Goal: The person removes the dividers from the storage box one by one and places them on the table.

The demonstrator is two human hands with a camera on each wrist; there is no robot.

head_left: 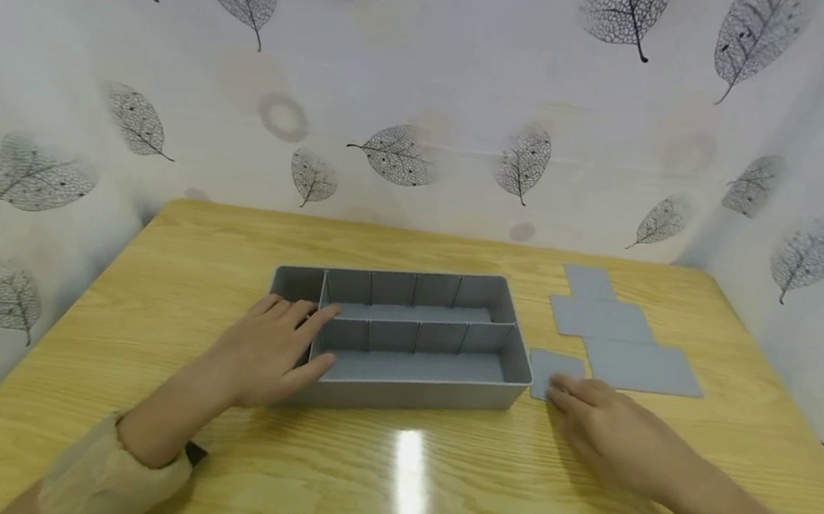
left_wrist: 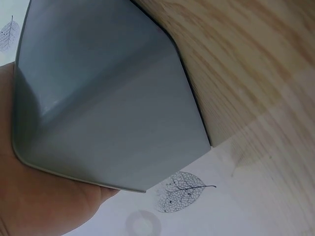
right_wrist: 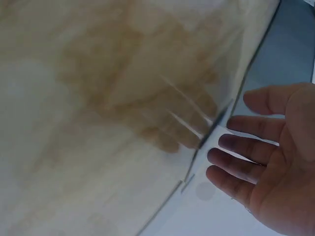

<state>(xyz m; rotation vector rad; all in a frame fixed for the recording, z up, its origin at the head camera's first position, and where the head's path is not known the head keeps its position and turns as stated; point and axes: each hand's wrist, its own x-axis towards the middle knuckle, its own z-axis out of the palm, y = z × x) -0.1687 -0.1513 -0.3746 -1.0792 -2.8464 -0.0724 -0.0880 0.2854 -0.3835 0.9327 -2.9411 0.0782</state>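
Note:
A grey divided box (head_left: pixel 405 392) lies lengthwise on the table, with a narrow left compartment and two long rows. My left hand (head_left: pixel 274 351) rests over its left end, fingers and thumb spread across the rim and divider. In the left wrist view, part of that hand (left_wrist: pixel 49 201) shows behind the box's end wall (left_wrist: pixel 118 123). Beside the box's right end lies a small square grey panel (head_left: pixel 545 367). My right hand (head_left: pixel 616 429) touches its right edge with the fingertips. The right wrist view shows this hand (right_wrist: pixel 275 152) with fairly straight fingers.
Several flat grey panels lie right of the box: a small one (head_left: pixel 590 282) farthest back, a wider one (head_left: pixel 605 320), and a large one (head_left: pixel 645 368) nearest. A leaf-patterned covering (head_left: pixel 460 86) rises behind the wooden table (head_left: pixel 330 466) and along both sides.

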